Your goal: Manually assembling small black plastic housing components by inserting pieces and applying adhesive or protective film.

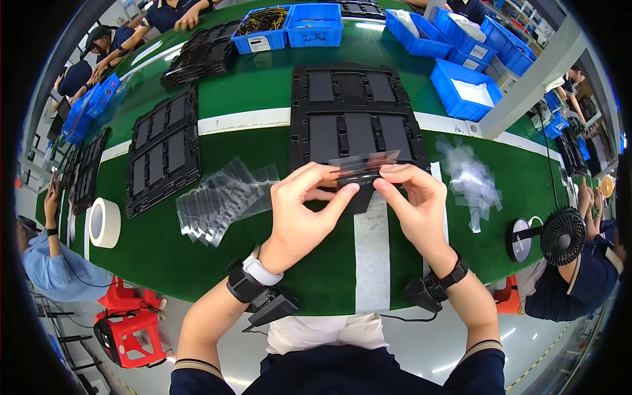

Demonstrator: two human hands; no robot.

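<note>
A dark flat panel [358, 199] is held up in front of me, tilted, over the near part of the table. My left hand [299, 214] grips its left side, thumb against the edge. A thin see-through film [364, 160] stands along the panel's upper edge. At its right end my right hand [419, 205] pinches the film, with the thumb close to the panel's edge. Fingers hide how far film and panel touch. Just beyond both hands lies a black tray [336, 109] holding several dark panels in its compartments.
Loose clear films lie in a pile [217, 204] on the left and another [471, 178] on the right. A tape roll [105, 223], a second black tray [164, 153] and a small fan [563, 236] flank me. Blue bins [466, 91] stand farther back; co-workers sit around.
</note>
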